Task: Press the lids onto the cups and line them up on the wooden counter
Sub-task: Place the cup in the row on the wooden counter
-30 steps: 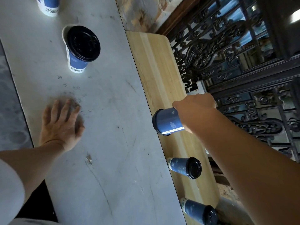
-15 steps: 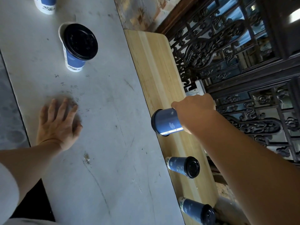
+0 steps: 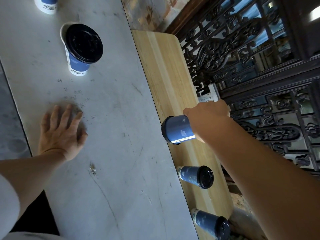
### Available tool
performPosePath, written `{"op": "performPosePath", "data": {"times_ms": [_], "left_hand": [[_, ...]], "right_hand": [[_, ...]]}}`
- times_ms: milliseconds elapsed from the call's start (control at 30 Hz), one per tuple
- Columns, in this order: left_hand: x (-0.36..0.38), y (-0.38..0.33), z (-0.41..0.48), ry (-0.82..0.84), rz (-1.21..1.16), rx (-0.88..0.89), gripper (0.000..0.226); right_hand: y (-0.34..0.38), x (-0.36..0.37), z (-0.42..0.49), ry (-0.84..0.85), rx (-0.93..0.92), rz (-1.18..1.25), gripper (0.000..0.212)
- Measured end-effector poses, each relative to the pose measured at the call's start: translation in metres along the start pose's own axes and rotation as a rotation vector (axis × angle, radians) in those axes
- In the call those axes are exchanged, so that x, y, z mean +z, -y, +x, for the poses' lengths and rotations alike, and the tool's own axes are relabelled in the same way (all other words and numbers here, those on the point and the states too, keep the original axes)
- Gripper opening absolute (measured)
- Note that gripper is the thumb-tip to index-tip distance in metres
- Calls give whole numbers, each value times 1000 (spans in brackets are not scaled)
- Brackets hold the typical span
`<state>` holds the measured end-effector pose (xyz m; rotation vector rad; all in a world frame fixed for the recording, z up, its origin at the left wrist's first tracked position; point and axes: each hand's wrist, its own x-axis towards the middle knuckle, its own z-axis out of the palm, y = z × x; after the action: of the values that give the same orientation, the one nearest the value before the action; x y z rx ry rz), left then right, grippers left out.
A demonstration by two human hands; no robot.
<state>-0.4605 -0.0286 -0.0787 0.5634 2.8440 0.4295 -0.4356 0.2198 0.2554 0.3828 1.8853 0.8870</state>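
Note:
My right hand [image 3: 208, 116] grips the top of a blue paper cup [image 3: 178, 129] from above, at the near edge of the wooden counter [image 3: 164, 70]; its lid is hidden under my palm. Two lidded blue cups [image 3: 195, 176] [image 3: 211, 224] stand further along the counter in a row. On the grey table [image 3: 112, 153], a blue cup with a black lid [image 3: 81, 49] resting askew on it stands at the upper left. Another blue cup [image 3: 45, 4] is cut off at the top edge. My left hand [image 3: 60, 134] lies flat on the table, fingers spread.
A dark carved wooden screen [image 3: 251, 58] runs right behind the counter. A brick wall [image 3: 147, 13] shows above the counter's end. The table's left edge drops to a grey floor [image 3: 10, 118].
The view shifted slightly. My right hand and its cup stay at nearly the same spot on the counter edge. My left hand has not moved.

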Motion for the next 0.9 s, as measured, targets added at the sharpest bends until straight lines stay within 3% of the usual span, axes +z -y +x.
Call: {"op": "performPosePath", "data": {"times_ms": [900], "left_hand": [[0,-1,1,-15,18,-12,73]], "right_hand": [[6,-9,-3,-36,-32,2,56]]}}
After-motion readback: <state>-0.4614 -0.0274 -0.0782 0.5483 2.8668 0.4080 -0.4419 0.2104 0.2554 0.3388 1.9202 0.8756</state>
